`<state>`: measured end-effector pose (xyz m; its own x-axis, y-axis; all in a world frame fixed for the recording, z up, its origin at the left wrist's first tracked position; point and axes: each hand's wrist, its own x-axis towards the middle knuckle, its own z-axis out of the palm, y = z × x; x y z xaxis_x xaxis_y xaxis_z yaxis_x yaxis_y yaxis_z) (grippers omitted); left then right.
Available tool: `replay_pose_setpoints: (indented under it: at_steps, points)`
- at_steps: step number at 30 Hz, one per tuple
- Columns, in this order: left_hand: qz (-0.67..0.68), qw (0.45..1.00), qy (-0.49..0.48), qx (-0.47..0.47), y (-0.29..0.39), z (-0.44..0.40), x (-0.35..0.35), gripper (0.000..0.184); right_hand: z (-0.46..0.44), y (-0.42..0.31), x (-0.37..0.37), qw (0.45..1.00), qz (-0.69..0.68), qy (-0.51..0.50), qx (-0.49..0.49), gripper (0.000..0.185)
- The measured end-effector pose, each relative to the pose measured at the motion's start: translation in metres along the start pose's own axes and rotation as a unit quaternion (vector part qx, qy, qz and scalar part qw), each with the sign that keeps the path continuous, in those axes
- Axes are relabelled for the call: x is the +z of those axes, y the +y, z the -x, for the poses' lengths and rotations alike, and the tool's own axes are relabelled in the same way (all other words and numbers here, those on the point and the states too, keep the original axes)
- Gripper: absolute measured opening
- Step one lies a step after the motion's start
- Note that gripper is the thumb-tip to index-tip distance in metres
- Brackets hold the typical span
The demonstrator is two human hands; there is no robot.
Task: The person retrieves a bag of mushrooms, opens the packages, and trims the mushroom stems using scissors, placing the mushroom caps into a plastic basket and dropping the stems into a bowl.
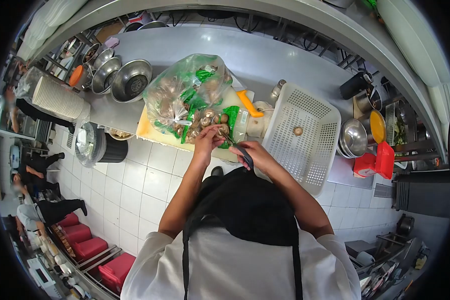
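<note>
My left hand [206, 143] is closed on a brown mushroom [222, 131], held over the near edge of the cutting board [155, 131]. My right hand [252, 154] grips a pair of scissors [243, 154] by the dark handles, with the blades pointing at the mushroom. Just beyond both hands lies a large clear plastic bag [172, 82] with green print, full of mushrooms. Several loose mushrooms [206, 119] sit at its near side. To the right, a white perforated basket [310, 135] holds a single mushroom [298, 131].
An orange-handled tool [248, 104] and a glass shaker [278, 89] stand between bag and basket. Steel bowls [131, 81] are at the back left, more steel bowls [354, 136] and a red container [375, 161] at the right. A lined bin [116, 147] stands below left. Other people [50, 210] are at far left.
</note>
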<state>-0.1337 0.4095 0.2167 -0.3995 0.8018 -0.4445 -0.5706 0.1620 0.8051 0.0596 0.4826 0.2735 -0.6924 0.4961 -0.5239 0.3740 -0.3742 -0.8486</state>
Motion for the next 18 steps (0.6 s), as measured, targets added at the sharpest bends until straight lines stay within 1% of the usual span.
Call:
replay_pose_setpoints:
  at_steps: [1, 2, 4, 6, 7, 9, 13, 18]
  points:
    - [0.033, 0.999, -0.006, -0.012, 0.002, 0.000, 0.001, 0.025, -0.001, 0.001, 0.002, 1.000, -0.019, 0.000, 0.011, 0.047]
    - [0.025, 1.000, -0.007, -0.001, 0.001, 0.001, 0.001, 0.025, -0.001, 0.001, 0.004, 0.999, -0.039, 0.001, 0.021, 0.047]
    - [0.006, 1.000, -0.012, 0.021, -0.001, 0.003, 0.002, 0.024, -0.001, 0.001, 0.009, 1.000, 0.019, 0.013, -0.004, 0.048]
    - [-0.050, 0.997, -0.007, 0.052, -0.003, 0.001, 0.003, 0.024, -0.001, 0.003, 0.012, 0.997, 0.064, 0.029, -0.024, 0.051]
    - [-0.077, 0.995, -0.004, 0.068, -0.005, -0.001, 0.003, 0.024, 0.001, 0.002, 0.012, 0.998, 0.054, 0.025, -0.017, 0.049]
    - [-0.067, 0.996, 0.002, 0.060, -0.009, -0.004, 0.000, 0.024, 0.003, -0.002, 0.013, 0.999, 0.035, 0.015, -0.005, 0.045]
    - [-0.053, 0.998, 0.004, 0.038, -0.005, -0.001, 0.001, 0.026, 0.006, -0.001, 0.013, 1.000, 0.015, 0.006, -0.011, 0.044]
    - [-0.091, 0.993, -0.035, 0.073, -0.007, -0.001, -0.006, 0.029, 0.007, -0.005, 0.012, 0.999, -0.045, -0.002, -0.012, 0.042]
